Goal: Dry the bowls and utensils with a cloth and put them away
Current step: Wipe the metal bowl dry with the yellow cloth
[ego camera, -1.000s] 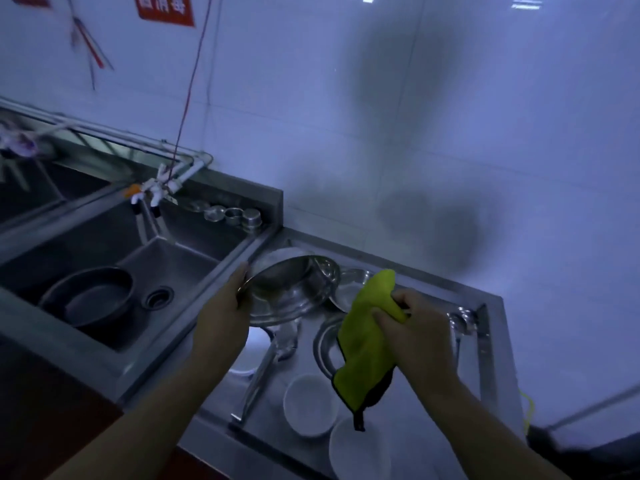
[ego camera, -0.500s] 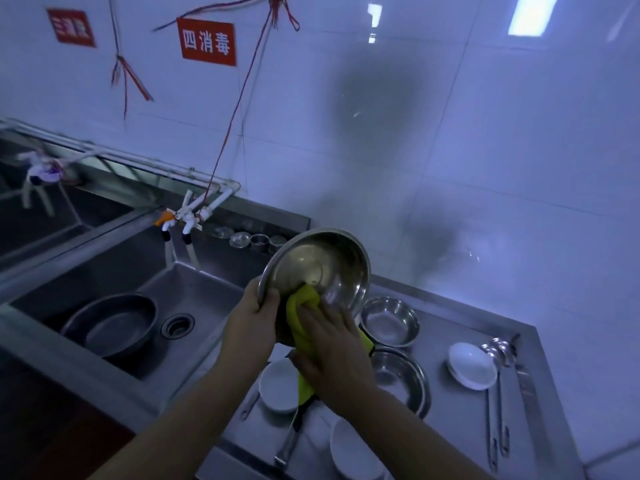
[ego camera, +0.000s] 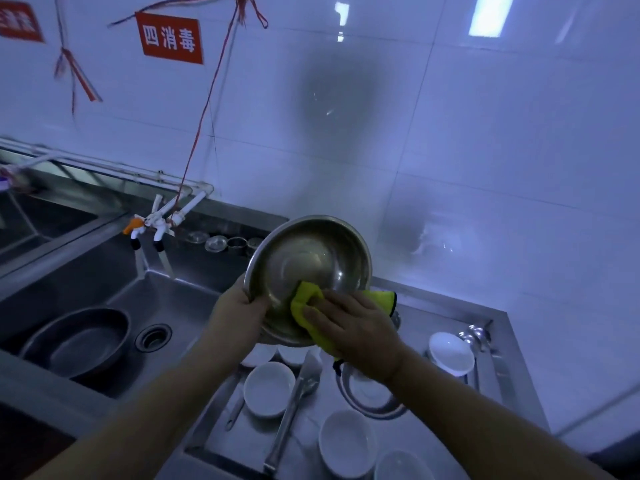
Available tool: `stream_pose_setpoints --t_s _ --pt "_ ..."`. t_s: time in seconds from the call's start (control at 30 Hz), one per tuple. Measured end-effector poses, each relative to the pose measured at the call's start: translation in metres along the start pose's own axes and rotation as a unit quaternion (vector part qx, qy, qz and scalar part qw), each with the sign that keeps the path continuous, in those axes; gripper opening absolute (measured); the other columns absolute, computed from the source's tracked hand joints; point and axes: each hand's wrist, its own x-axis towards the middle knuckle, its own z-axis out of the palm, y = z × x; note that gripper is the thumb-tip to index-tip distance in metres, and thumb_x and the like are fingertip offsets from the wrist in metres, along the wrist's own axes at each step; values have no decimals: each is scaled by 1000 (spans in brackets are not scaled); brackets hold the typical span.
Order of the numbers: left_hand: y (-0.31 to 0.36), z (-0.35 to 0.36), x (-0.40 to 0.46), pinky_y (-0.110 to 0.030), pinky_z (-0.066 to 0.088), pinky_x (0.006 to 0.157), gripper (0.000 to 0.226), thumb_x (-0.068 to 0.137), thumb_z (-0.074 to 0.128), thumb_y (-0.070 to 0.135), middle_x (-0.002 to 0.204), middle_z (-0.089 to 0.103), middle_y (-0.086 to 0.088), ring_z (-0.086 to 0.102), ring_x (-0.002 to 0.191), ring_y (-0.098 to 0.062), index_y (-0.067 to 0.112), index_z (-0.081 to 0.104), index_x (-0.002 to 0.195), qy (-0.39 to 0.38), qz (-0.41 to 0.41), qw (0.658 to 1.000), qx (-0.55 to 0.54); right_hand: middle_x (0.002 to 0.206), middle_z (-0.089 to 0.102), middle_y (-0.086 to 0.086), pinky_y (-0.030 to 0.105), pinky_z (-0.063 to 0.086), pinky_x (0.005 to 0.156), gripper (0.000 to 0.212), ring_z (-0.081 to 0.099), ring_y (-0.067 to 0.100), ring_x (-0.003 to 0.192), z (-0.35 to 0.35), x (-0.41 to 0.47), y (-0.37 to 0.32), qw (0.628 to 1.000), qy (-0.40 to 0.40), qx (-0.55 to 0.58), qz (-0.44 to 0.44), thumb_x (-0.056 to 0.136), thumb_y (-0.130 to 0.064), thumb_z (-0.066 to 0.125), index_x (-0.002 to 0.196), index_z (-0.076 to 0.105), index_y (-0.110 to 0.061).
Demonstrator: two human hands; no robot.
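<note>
A large steel bowl is held up above the counter, tilted so that its inside faces me. My left hand grips its lower left rim. My right hand presses a yellow cloth against the bowl's lower inside. On the steel counter below lie several small white bowls, metal tongs, a steel bowl partly hidden under my right wrist, a white dish and ladles.
A steel sink at the left holds a dark round basin beside the drain. White taps stand over it, with small steel cups on the ledge behind. A tiled wall rises at the back.
The bowl rose from the counter and tilted toward me. My right hand brought the cloth into it and has slid it to the lower right of the inside.
</note>
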Motion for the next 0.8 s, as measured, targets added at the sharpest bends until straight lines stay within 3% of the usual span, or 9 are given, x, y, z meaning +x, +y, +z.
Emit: stream_pose_setpoints --t_s 0.1,0.2,0.33,0.4,0.5,0.57,0.67,0.73,0.8 --pt "10 -8 6 -55 56 75 37 81 51 4 96 69 -12 66 89 -34 26 60 109 -33 6 997 71 120 67 4 38 38 103 32 55 26 115 -2 -6 33 999 -6 -28 -39 91 -24 62 121 57 -17" --pt "17 -6 11 -54 57 71 39 83 45 -2 97 67 -14 66 88 -34 27 61 104 -32 5 998 61 118 68 5 39 36 105 30 57 26 113 1 -2 31 1000 -4 -19 13 87 -22 64 117 64 -16" --pt "18 13 11 -42 57 54 40 87 41 -4 103 63 -21 65 85 -37 19 55 116 -15 -36 999 -30 101 73 5 38 50 91 17 66 25 97 8 12 -3 991 40 33 124 85 -11 63 98 74 -15" --pt "18 23 11 -36 55 48 35 90 43 -3 105 61 -21 63 89 -38 16 52 118 -6 -42 997 -59 100 73 3 37 54 82 16 68 23 96 12 20 -21 984 53 55 160 85 -11 65 98 73 -16" --pt "18 26 14 -37 54 49 30 92 46 1 106 63 -22 63 91 -40 15 54 117 -14 -43 997 -70 104 73 2 33 54 80 20 67 20 101 17 26 -39 978 74 73 179 89 -12 63 106 73 -17" --pt "23 18 14 -42 56 54 27 91 48 1 101 65 -22 65 84 -38 15 57 113 -44 -41 998 -27 108 72 2 32 53 80 24 66 20 104 12 21 -33 986 76 66 137 92 -12 60 112 71 -17" --pt "39 -1 15 -48 59 61 28 86 45 -9 89 66 -26 68 73 -38 11 58 101 -107 -43 987 108 109 71 4 34 52 85 23 66 22 104 -2 1 -3 998 43 43 2 94 -12 57 113 69 -15" --pt "54 -12 17 -42 59 58 26 87 45 -8 84 68 -23 70 68 -34 12 57 99 -176 -58 967 177 103 72 7 35 52 90 19 67 24 98 -10 -8 19 997 26 19 -76 93 -13 61 111 63 -14" --pt "62 -16 21 -37 59 56 23 89 47 -4 81 70 -17 71 67 -28 13 58 98 -196 -52 962 181 97 73 7 35 51 90 16 69 23 91 -16 -6 30 996 29 4 -80 91 -13 65 106 62 -14"
